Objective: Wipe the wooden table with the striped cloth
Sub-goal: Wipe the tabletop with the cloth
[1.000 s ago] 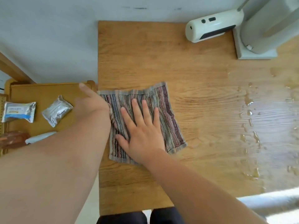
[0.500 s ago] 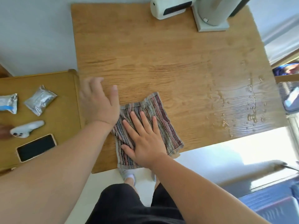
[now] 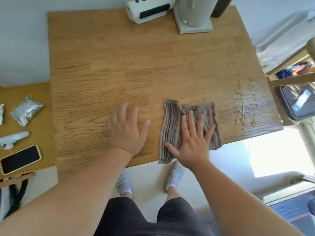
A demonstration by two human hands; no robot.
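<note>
The striped cloth [image 3: 173, 123] lies spread on the wooden table [image 3: 119, 62] near its front edge, one corner hanging over it. My right hand [image 3: 190, 142] presses flat on the cloth with fingers spread. My left hand [image 3: 127, 132] rests flat on the bare wood to the left of the cloth, apart from it, holding nothing. Water drops [image 3: 242, 114] glisten on the table to the right of the cloth, near the right edge.
A white device [image 3: 146, 10] and a grey appliance on a square base [image 3: 194, 16] stand at the table's back edge. A lower side table [image 3: 42, 92] on the left carries a phone [image 3: 20, 159], a silver packet [image 3: 26, 110] and a white controller [image 3: 12, 139].
My right hand has slid the cloth to the right along the front edge, toward the water drops. My left hand has come off the cloth and now lies flat on the wood.
</note>
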